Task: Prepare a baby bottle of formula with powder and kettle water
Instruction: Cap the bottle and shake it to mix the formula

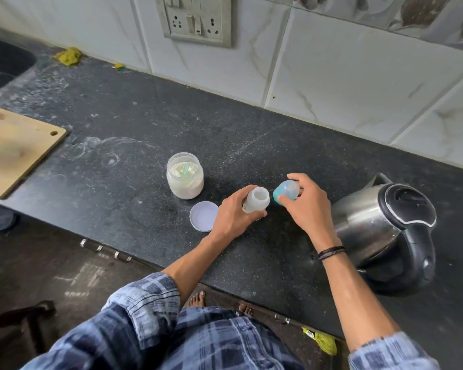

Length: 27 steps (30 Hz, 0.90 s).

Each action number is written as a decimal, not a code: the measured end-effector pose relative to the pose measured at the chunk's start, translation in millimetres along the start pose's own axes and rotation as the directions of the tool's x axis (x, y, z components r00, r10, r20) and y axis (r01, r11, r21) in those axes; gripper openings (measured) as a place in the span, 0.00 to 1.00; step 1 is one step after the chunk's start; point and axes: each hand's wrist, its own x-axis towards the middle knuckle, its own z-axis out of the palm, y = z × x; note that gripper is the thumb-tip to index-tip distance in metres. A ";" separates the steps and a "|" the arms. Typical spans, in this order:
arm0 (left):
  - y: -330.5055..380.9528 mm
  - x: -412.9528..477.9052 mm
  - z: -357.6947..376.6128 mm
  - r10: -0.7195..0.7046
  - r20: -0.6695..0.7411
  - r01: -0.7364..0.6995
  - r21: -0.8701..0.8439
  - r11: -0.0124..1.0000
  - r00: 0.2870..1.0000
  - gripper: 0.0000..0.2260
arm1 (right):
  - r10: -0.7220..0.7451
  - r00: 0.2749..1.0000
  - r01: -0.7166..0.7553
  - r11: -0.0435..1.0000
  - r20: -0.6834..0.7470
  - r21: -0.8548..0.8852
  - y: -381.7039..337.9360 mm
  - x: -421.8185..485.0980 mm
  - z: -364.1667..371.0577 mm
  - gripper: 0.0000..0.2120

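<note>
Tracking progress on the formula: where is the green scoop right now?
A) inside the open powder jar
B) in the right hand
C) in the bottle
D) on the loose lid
A: the scoop lies on the powder inside the open powder jar, while the right hand holds only the teal cap.

A dark counter [251, 145] runs beneath white marbled wall tiles [345, 84]. A socket panel [197, 20] sits beyond the left hand [233, 214]; far to that hand's left lie a wooden board [16, 148] and a sink [3, 62]. The floor [64, 268] is dark.
</note>
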 end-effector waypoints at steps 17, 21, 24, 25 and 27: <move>-4.3 2.8 1.6 -0.019 0.008 0.019 0.016 1.000 1.000 0.31 | -0.170 0.970 0.161 0.985 0.175 0.063 -37.5 -4.5 3.6 0.26; -3.7 2.8 1.6 -0.004 0.001 0.004 0.008 1.000 1.000 0.30 | -0.185 0.968 0.182 0.983 0.170 0.034 -37.6 -3.2 5.7 0.26; -2.9 2.2 1.2 -0.001 0.000 0.001 0.000 1.000 1.000 0.30 | -0.198 0.969 0.198 0.980 0.148 0.013 -36.5 -4.1 7.6 0.26; -2.7 2.0 1.2 -0.001 -0.001 0.001 -0.004 1.000 1.000 0.30 | -0.200 0.970 0.201 0.980 0.135 0.007 -36.0 -4.1 8.4 0.25; -2.2 1.8 1.2 -0.001 -0.001 0.001 -0.008 1.000 1.000 0.29 | -0.200 0.972 0.203 0.979 0.123 -0.012 -35.1 -3.6 9.8 0.25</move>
